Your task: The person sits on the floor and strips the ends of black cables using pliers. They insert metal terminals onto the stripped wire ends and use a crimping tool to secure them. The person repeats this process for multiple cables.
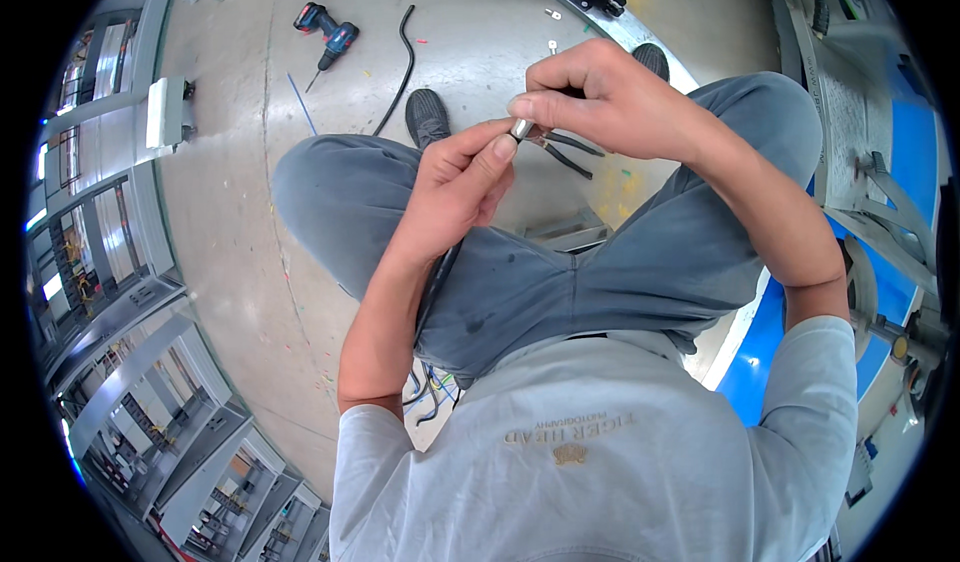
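1. The left hand [462, 187] is closed narrow, thumb against forefinger, pinching what looks like the tip of a black cable [436, 282]; its other fingers are curled in
2. The right hand [615, 102] is also pinched narrow, its thumb and forefinger on a small silver metal sleeve [521, 128] at the cable's tip
3. The sleeve is between the two sets of fingertips, above the gap between the knees; the cable drops from under the left hand, beside the left forearm and over the left thigh
4. The sleeve could slip off or sit crooked if either pinch loosens, since only fingertips seem to steady it; how far the cable goes inside cannot be told
5. The hanging cable could twist or tug the tip out of line if the left leg or forearm shifts; a dropped sleeve might get lost among the small metal bits [553, 14] on the floor [240, 152]
6. The sleeve's long axis slants, its far end pointing away from the body and a little to the right; the cable's length runs roughly the same way, back toward the lap
7. Beyond the fingers lie dark-handled pliers [569, 170], handles spread; further off are a drill [340, 40] and a loose black cable piece [406, 62]
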The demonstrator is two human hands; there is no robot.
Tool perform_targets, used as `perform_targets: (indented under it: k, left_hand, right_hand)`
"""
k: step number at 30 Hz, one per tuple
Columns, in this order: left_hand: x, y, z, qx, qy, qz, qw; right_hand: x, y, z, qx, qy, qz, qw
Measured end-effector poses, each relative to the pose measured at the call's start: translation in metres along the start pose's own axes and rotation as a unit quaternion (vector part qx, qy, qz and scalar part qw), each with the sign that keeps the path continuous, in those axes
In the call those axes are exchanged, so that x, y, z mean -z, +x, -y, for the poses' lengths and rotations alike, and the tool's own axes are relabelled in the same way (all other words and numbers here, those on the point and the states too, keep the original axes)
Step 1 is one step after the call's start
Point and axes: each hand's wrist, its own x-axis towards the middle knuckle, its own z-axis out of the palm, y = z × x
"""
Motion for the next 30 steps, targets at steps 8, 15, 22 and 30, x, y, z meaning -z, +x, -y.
perform_targets:
  k: [8, 15, 22, 30]
  left_hand:
    - [-0.002, 0.004, 0.006, -0.020, 0.110, -0.046, 0.993]
    - [0.007, 0.003, -0.016, 0.052, -0.092, 0.023, 0.994]
    - [0.011, -0.003, -0.021, 0.052, -0.153, 0.032, 0.986]
    - [0.013, -0.002, -0.019, 0.047, -0.140, 0.060, 0.987]
  right_hand:
    - [-0.010, 0.004, 0.000, -0.138, 0.065, -0.017, 0.988]
    - [-0.002, 0.009, 0.014, -0.107, 0.128, -0.028, 0.986]
    - [-0.001, 0.010, 0.006, -0.001, 0.125, -0.019, 0.992]
    - [-0.019, 0.011, 0.001, -0.003, 0.174, 0.029, 0.984]
